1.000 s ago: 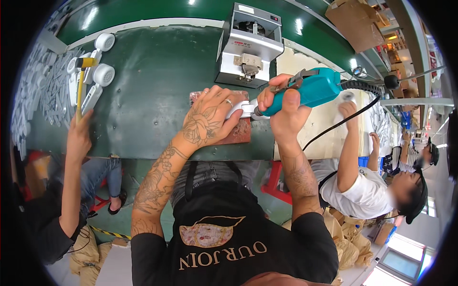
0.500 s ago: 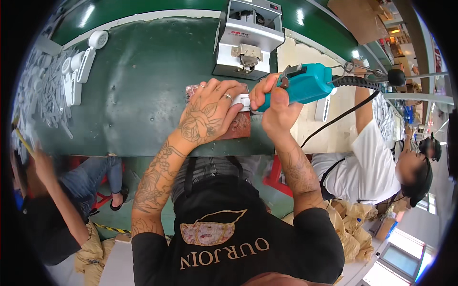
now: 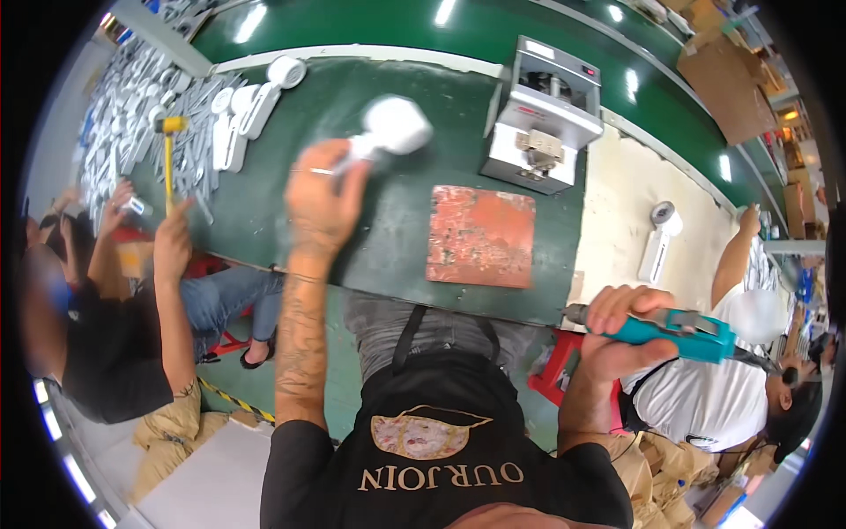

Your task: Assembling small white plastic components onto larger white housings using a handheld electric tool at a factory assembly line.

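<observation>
My left hand (image 3: 322, 198) is raised over the green work table (image 3: 379, 238), closed on the slim end of a white round-headed piece with a handle (image 3: 398, 125), which motion blurs. In my right hand (image 3: 627, 331), by the table's front edge, is a teal electric screwdriver (image 3: 683, 335). Its tip points left and its dark cord trails off to the right. A worn reddish square pad (image 3: 481, 236) lies between my hands with nothing on it. Behind the pad stands a silver screw feeder (image 3: 542, 119).
Several similar white round-headed pieces (image 3: 251, 110) lie at the far left beside a heap of grey and white parts (image 3: 141, 106). Another white piece (image 3: 656, 242) rests on the pale board (image 3: 608, 203) at right. A co-worker at left holds a yellow mallet (image 3: 169, 141); another sits at right.
My left hand has lifted the white piece off the pad and carried it left. My right hand has drawn the screwdriver back to the right and nearer me. The view has shifted.
</observation>
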Tool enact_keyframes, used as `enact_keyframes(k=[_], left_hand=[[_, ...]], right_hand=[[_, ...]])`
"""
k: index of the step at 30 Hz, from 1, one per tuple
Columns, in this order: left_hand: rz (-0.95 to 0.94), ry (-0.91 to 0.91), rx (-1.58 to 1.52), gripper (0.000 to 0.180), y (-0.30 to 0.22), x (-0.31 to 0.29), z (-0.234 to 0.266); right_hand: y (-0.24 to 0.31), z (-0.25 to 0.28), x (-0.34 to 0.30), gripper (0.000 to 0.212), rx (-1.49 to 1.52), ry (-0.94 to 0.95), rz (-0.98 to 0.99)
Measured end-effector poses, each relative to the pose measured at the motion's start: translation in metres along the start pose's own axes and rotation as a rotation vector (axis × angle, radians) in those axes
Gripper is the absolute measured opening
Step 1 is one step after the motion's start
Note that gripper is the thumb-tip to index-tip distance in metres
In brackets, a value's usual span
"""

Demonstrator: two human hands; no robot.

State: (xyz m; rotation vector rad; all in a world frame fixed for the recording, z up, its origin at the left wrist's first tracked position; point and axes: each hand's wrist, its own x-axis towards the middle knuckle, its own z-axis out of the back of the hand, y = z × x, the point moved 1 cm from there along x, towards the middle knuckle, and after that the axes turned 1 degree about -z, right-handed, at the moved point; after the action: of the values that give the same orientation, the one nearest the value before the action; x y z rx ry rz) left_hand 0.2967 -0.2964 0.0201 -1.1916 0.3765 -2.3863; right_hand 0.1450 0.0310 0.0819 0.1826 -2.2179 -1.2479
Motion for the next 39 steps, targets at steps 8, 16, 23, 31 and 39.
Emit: enact_keyframes(k=[8, 16, 23, 31, 39], left_hand=[[0.059, -0.126, 0.068, 0.021, -0.022, 0.042, 0.003], [-0.117, 0.798, -0.667, 0.051, -0.292, 0.016, -0.196], [0.005, 0.929, -0.417, 0.070, -0.346, -0.001, -0.290], [-0.087, 0.580, -0.749, 0.016, -0.274, 0.014, -0.182], [-0.146, 0.552, -0.476, 0.023, -0.160, -0.002, -0.072]], right_hand=[[0.011, 0.045, -0.027, 0.068, -0.028, -0.120, -0.162], [0.029, 0.051, -0.033, 0.069, -0.137, -0.149, -0.189], [0.033, 0.061, -0.055, 0.061, -0.257, -0.173, -0.196], [0.035, 0.082, -0.050, 0.060, -0.382, -0.195, -0.243], [0.013, 0.046, -0.002, 0.073, -0.219, -0.142, -0.247]])
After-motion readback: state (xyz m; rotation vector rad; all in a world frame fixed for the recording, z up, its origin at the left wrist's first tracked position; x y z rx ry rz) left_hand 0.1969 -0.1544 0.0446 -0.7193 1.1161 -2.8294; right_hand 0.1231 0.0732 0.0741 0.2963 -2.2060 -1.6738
